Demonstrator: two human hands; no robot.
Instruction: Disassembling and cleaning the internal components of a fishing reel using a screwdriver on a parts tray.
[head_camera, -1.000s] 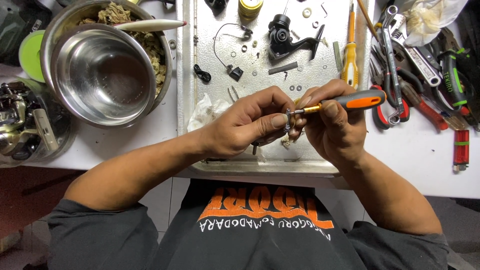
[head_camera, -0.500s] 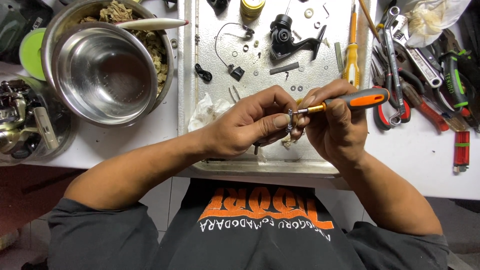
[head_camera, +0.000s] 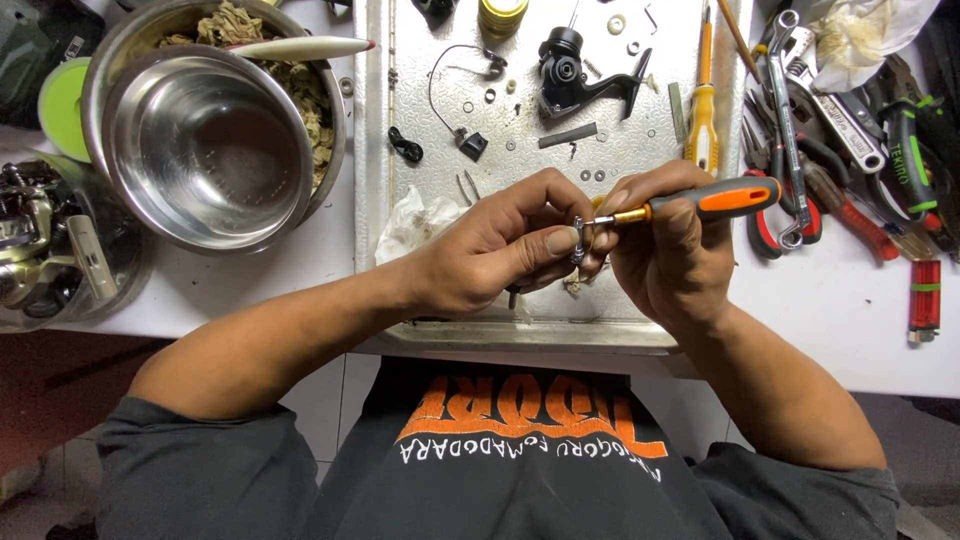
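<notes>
fingers (head_camera: 560, 240) of left hand (head_camera: 490, 250) pinch small metal part (head_camera: 579, 238); right hand (head_camera: 670, 255) grips orange screwdriver (head_camera: 700, 202) w/ tip touching it.

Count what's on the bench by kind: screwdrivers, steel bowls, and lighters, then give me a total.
Screwdrivers: 2, the grey-orange one in the right hand and a yellow one on the tray
Steel bowls: 2, small bowl nested in big bowl
Lighters: 1, red
Total: 5

A steel bowl (head_camera: 205, 150) sits left of the tray (head_camera: 372, 200); wrenches and pliers (head_camera: 830, 130) lie right of it.
</notes>
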